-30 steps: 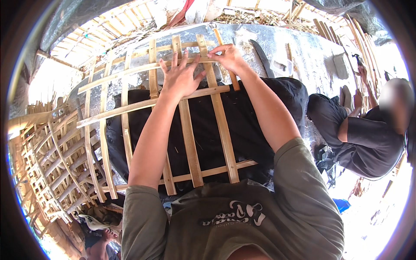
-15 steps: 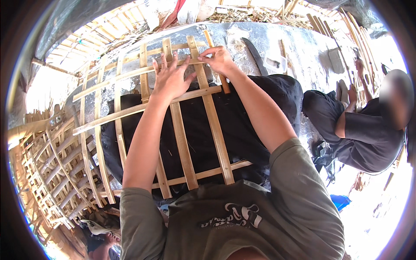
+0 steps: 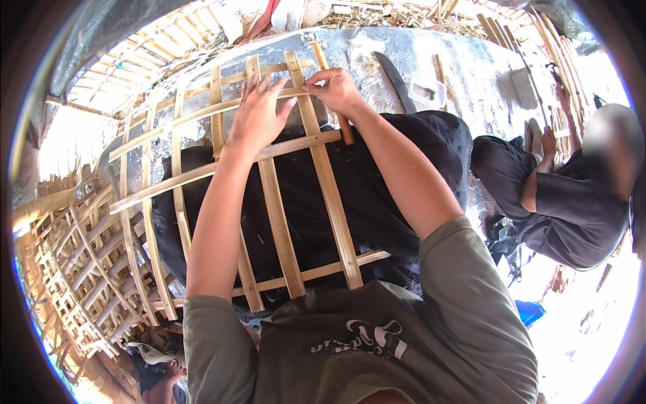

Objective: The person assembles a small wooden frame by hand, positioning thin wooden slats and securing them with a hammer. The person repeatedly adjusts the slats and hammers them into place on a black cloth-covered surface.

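Note:
A lattice of pale bamboo slats lies across my lap over dark cloth, its far part above a grey surface. My left hand rests on the lattice with its fingers stretched out over a long cross slat. At that slat's right end, where it crosses an upright slat, my right hand has its thumb and forefinger pinched together. Whatever is between those fingertips is too small to make out. A slim orange-brown wooden stick passes beneath my right hand; its lower end shows beside the lattice.
Beyond my right hand lie a dark curved blade, a clear plastic box and a grey block. A person in dark clothes sits at the right. More bamboo lattices are piled at the left; another person's hand shows below.
My left hand's spread fingers have drawn closer together and lie flatter on the slat. My right hand keeps its pinch at the crossing. The view has shifted slightly.

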